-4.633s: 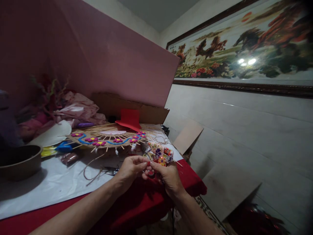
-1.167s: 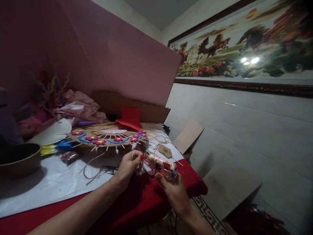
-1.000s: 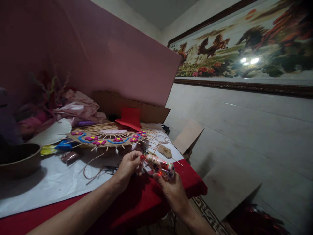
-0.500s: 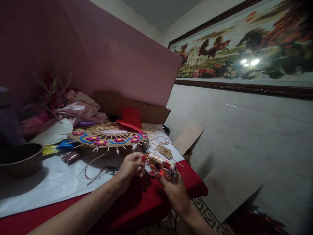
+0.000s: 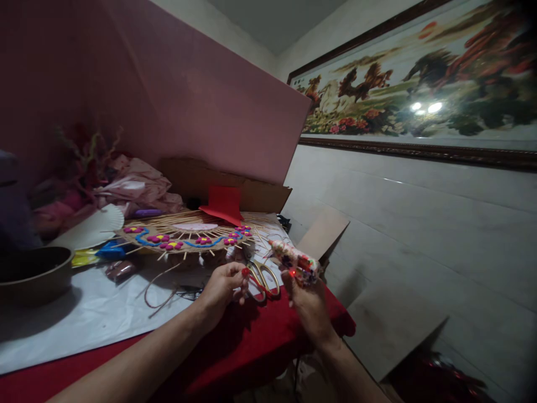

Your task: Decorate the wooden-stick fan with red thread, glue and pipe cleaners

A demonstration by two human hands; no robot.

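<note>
My right hand (image 5: 309, 307) is wrapped round a flower-patterned glue gun (image 5: 297, 262) with a small red light glowing on it. Its tip points up and to the left. My left hand (image 5: 224, 285) pinches a small red piece (image 5: 245, 272) between thumb and fingertips; what kind of piece it is I cannot make out. Gold-handled scissors (image 5: 271, 281) lie on the table between my two hands. Just beyond them is a curved brown band (image 5: 193, 244) decorated with pink flowers, a wavy blue line and thin sticks along its edges.
White sheeting (image 5: 104, 322) covers part of the red tablecloth (image 5: 235, 358). A dark bowl (image 5: 67, 263) stands at the left. Red paper (image 5: 224, 204) lies over bundled sticks at the back, before a cardboard strip (image 5: 268, 197). The table's edge drops off at the right.
My right hand has moved the glue gun to the right and slightly up, away from the left hand. The scissors now show between them. My left hand stays where it was.
</note>
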